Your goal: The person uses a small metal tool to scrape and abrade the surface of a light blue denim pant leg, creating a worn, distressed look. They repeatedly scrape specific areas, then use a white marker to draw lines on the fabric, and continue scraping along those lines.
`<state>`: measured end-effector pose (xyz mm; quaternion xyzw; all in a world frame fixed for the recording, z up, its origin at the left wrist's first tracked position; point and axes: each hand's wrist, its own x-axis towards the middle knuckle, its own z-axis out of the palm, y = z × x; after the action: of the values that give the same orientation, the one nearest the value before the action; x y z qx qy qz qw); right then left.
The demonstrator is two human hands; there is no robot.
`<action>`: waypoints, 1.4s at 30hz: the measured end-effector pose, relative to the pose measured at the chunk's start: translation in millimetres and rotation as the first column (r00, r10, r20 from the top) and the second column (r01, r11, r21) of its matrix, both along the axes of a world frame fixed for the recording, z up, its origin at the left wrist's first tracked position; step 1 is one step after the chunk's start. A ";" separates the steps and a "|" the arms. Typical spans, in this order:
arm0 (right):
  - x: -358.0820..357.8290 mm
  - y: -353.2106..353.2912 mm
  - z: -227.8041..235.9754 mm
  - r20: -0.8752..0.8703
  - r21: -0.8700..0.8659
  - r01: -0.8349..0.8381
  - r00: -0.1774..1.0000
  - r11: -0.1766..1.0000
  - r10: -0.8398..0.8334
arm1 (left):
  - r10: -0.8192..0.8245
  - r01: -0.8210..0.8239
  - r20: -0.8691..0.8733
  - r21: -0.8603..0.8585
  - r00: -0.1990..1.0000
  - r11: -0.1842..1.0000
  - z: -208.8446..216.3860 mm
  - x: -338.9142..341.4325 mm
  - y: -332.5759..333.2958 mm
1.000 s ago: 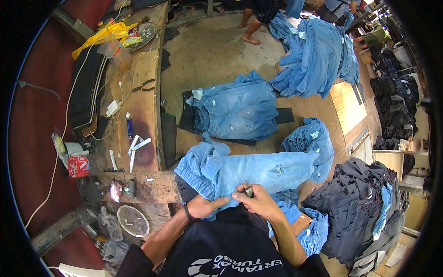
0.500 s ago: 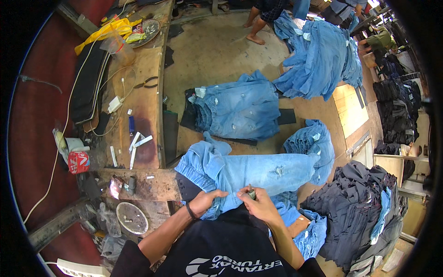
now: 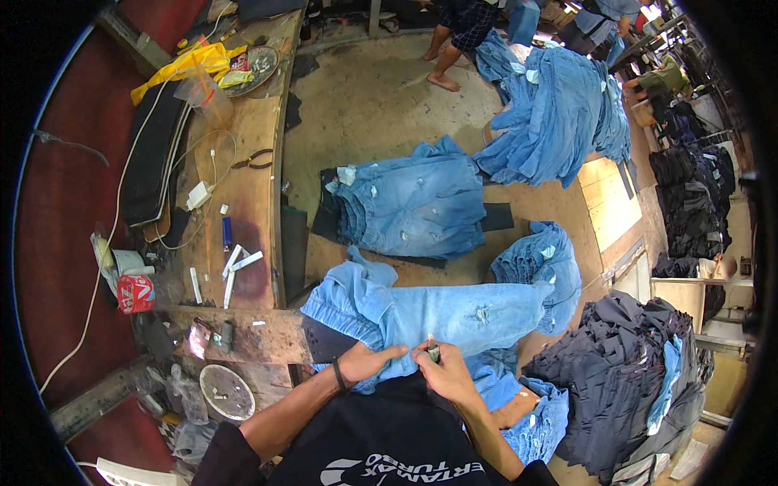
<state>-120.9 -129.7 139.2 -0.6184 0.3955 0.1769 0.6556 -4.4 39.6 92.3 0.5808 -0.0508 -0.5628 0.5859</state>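
A light blue pair of denim trousers (image 3: 454, 312) with an elastic waistband and a frayed patch lies stretched across in front of me. My left hand (image 3: 362, 362) is closed on its near edge, thumb on top and fingers hidden under the cloth. Beside it, at the same edge, my right hand (image 3: 446, 371) pinches a small object (image 3: 433, 350) with a tan tip and a dark greenish body. Its exact kind is too small to make out. The tip points away from me, close to the denim.
Beyond lies a stack of blue jeans (image 3: 413, 202), with a larger heap (image 3: 551, 113) behind. A folded blue pile (image 3: 539, 271) and dark garments (image 3: 620, 373) stand to the right. On the left wooden table (image 3: 259, 154) are pliers (image 3: 253, 159) and a charger (image 3: 198, 194). Another person's legs (image 3: 446, 61) show far off.
My view has shifted slightly, so the scene sits a little differently. The tan tip in my right hand stands a bit more upright and clear of the fingers. Both hands keep their hold.
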 end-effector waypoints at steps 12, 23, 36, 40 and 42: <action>-6.8 6.4 -5.5 -0.057 0.297 0.262 0.965 0.918 -0.257 | 0.065 -0.069 -0.105 -0.040 0.992 0.997 -6.0 -5.6 12.1; -13.5 10.1 -5.1 0.054 0.237 0.146 0.985 0.960 -0.164 | -0.026 0.024 -0.036 -0.054 0.999 0.998 -2.9 -2.6 18.0; -23.5 23.5 -3.6 -0.050 0.406 0.336 0.937 0.850 -0.347 | 0.044 -0.048 -0.058 -0.073 0.997 0.996 -6.0 -13.3 28.3; -22.5 24.4 -5.0 0.185 0.018 -0.017 0.983 1.000 0.013 | -0.009 0.012 0.025 -0.096 1.000 0.995 -5.9 -11.1 29.8; -19.7 24.5 -5.9 0.252 -0.043 -0.104 0.961 0.994 0.111 | -0.050 0.057 0.060 -0.116 0.997 0.992 -8.1 -8.6 30.6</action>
<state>-140.6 -105.2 133.4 -0.6660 0.2769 0.1258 0.6811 -13.0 70.2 84.1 0.5594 -0.1162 -0.5577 0.6021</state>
